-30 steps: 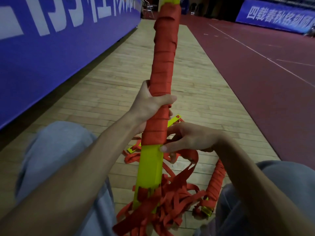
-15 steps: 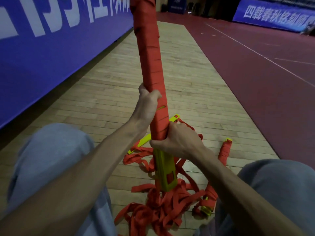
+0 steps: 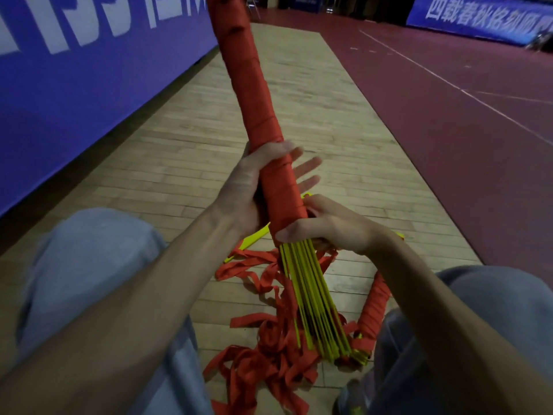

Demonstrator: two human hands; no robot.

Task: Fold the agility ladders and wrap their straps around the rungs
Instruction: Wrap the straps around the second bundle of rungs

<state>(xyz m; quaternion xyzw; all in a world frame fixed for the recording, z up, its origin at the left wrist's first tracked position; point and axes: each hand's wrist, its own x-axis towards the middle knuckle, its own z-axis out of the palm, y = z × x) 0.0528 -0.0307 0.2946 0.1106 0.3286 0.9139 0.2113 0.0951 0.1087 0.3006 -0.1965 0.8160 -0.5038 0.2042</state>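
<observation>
I hold a stack of yellow ladder rungs [image 3: 311, 295] upright, leaning up and to the left. Red strap [image 3: 251, 85] is wound tightly round its upper part. My left hand [image 3: 254, 190] cradles the wrapped part, thumb hooked across the front and fingers stretched out behind. Just below, my right hand [image 3: 332, 226] grips the stack at the wrap's lower edge, thumb pressed on the last turn. Loose red strap [image 3: 269, 357] lies tangled on the floor under the bare rung ends. A second strap-wrapped ladder bundle [image 3: 374, 307] lies by my right knee.
A loose yellow rung [image 3: 254, 238] lies on the wooden floor [image 3: 167, 175] behind the stack. A blue banner wall [image 3: 74, 85] runs along the left, and dark red court flooring [image 3: 449, 130] lies to the right. My knees in grey trousers [image 3: 89, 265] frame the floor space.
The stack has turned so the rungs' thin edges face me. My left hand's fingers have straightened from a full grip. My right hand sits at the wrap's lower edge.
</observation>
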